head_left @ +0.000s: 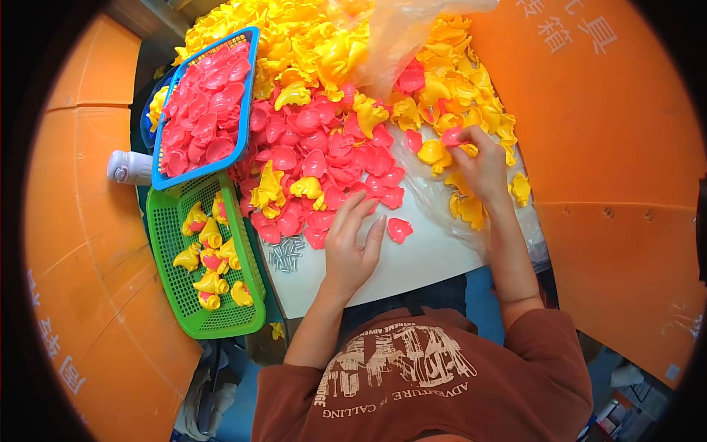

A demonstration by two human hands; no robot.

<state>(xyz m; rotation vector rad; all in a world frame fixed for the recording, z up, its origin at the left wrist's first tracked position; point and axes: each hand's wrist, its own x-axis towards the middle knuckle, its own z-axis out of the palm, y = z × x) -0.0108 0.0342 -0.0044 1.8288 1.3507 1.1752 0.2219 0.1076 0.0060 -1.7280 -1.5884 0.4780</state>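
Observation:
My right hand (482,163) pinches a pink curved plastic shell (451,137) between thumb and fingers at the right of the table, above several loose yellow plastic pieces (434,156). My left hand (352,247) is open, its fingertips at the near edge of the pile of pink shells (313,140). Just right of its thumb, one pink shell (400,230) lies apart on the white tabletop (431,261). Yellow duck-like halves (269,190) rest on top of the pink pile. Small metal pins or screws (286,254) lie in a heap left of my left hand.
A blue basket (247,110) full of pink shells stands at the left. Below it, a green basket (258,309) holds several yellow-and-pink assembled figures (212,259). A purple-white bottle (129,168) stands beside them. Yellow pieces (324,48) heap at the back, partly under clear plastic (398,44). Orange panels (611,132) flank both sides.

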